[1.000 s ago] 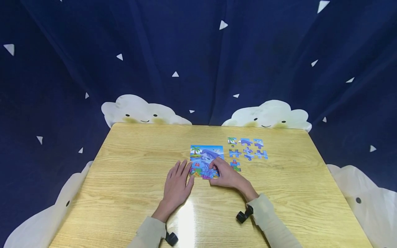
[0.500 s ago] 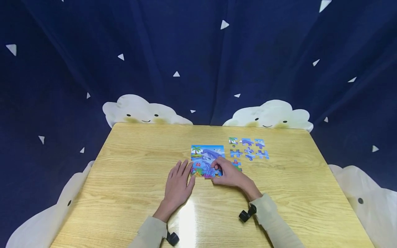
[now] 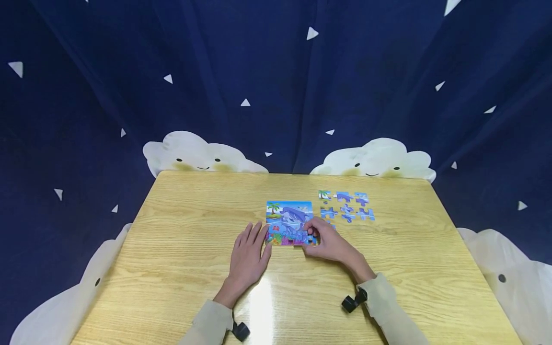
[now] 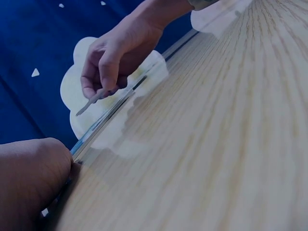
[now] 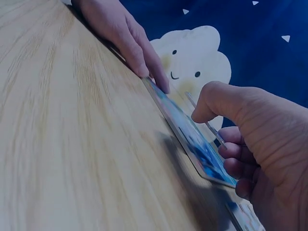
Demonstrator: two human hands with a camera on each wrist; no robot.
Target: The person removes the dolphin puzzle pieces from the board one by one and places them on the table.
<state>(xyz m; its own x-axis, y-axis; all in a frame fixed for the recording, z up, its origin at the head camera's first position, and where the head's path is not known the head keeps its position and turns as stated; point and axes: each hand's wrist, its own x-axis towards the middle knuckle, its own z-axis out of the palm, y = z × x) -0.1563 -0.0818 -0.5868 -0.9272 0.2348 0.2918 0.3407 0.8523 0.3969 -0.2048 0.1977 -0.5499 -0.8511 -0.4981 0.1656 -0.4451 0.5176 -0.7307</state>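
Note:
A dolphin jigsaw puzzle (image 3: 286, 218) in a flat board lies near the middle of the table, with a palm tree at its upper left and coral along the bottom. My left hand (image 3: 247, 256) rests palm down, its fingertips against the board's left edge. At the lower right corner, my right hand (image 3: 329, 242) pinches a thin puzzle piece (image 5: 215, 134) between thumb and fingers. Both wrist views show that puzzle piece (image 4: 88, 106) tilted and raised off the board. Its printed face is mostly hidden. A small brownish gap shows at the board's bottom edge, left of the right thumb.
Several loose puzzle pieces (image 3: 347, 213) lie in rows to the right of the board; one is partly covered by the right hand. The wooden table (image 3: 194, 206) extends around them. Behind it hangs a dark blue curtain (image 3: 276, 72) with white clouds.
My right hand has moved a little to the right with the puzzle piece, which earlier overlapped the board's bottom edge. More of the board's lower part shows. The left hand stays in place.

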